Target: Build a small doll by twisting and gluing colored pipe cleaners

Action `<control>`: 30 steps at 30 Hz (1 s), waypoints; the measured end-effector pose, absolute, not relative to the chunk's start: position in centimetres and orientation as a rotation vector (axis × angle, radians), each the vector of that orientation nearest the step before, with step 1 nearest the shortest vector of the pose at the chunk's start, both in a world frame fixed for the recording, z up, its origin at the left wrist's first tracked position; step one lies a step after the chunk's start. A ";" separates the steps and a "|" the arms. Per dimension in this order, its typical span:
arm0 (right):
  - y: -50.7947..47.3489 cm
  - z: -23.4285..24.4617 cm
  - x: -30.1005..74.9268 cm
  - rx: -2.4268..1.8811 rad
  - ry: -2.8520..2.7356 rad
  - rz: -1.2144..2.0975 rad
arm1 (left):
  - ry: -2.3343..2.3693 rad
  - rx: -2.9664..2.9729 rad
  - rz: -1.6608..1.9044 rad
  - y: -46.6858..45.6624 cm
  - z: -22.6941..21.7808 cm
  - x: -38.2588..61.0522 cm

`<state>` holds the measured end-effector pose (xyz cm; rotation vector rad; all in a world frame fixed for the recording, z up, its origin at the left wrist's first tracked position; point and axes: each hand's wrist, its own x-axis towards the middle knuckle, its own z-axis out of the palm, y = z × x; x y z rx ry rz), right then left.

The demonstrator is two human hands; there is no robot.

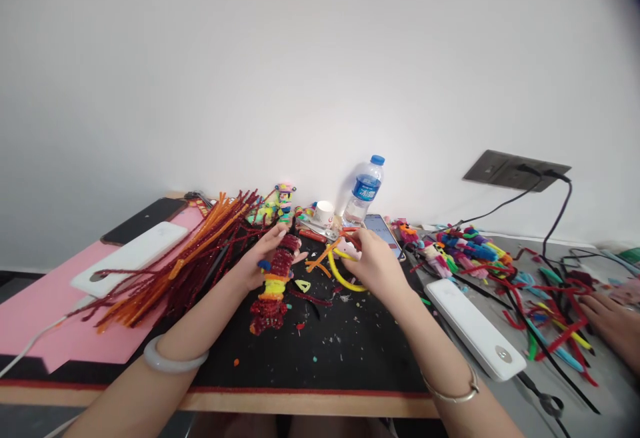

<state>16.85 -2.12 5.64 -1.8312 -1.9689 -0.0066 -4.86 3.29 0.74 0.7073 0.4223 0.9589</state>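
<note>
My left hand (260, 259) is closed around the upper part of a fuzzy pipe-cleaner figure (274, 288), dark red with yellow, orange and blue bands, which lies along the black mat (345, 351). My right hand (374, 261) is pinched shut on a yellow pipe cleaner (344, 279) that curves in a loop below it. Short orange pipe-cleaner pieces (320, 261) lie between the two hands. A small yellow triangle piece (303, 285) rests beside the figure.
A bundle of red and orange pipe cleaners (185, 258) lies left, by a white power bank (133, 255) on pink board. Behind stand a water bottle (364, 191), cup (324, 213) and phone (383, 230). Right: another power bank (475, 328), coloured figures (465, 248), another person's hand (613, 321).
</note>
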 end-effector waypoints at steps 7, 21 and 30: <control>-0.9 4.0 13.6 -1.783 -1.973 0.114 | 0.325 0.848 0.817 3.0 0.5 -4.6; -0.8 4.6 18.9 -1.875 -1.632 -0.154 | 0.484 0.739 1.047 4.1 0.6 -4.6; -1.1 1.2 16.9 -1.660 -1.695 0.147 | 0.595 0.871 1.082 4.5 0.0 -4.5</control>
